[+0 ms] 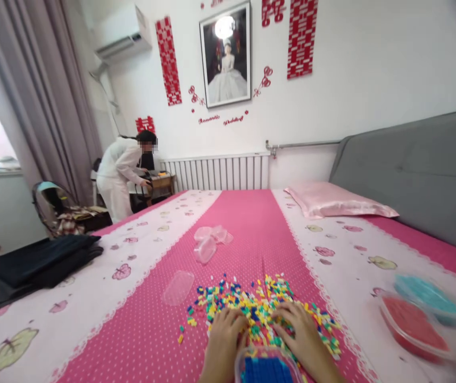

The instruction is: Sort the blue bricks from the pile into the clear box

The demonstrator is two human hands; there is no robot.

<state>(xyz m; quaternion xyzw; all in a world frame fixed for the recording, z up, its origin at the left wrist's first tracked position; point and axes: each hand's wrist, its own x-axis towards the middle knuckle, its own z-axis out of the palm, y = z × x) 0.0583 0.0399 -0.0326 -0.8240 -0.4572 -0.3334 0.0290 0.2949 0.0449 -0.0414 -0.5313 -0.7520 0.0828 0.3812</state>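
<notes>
My left hand (pixel 228 327) rests at the near side of a pile of small coloured plastic blocks (pixel 257 307). Its fingers are curled and drawn together, and whatever is between their tips is hidden. On the other side of the pile, my right hand (pixel 297 325) touches the blocks with thumb and fingers apart. The blocks are yellow, green, blue, white and red, loosely spread on the bed. Between my wrists stands a clear plastic box (pixel 239 367) with blue blocks (pixel 267 369) packed in neat rows. The frame's bottom edge cuts it off.
A clear lid (pixel 179 288) and several clear containers (pixel 206 249) lie beyond the pile. Containers of red (pixel 413 325) and teal pieces (pixel 427 295) sit at right. Dark folded clothes (pixel 36 266) lie left, a pink pillow (pixel 337 199) far right. A person (pixel 119 173) bends over a desk.
</notes>
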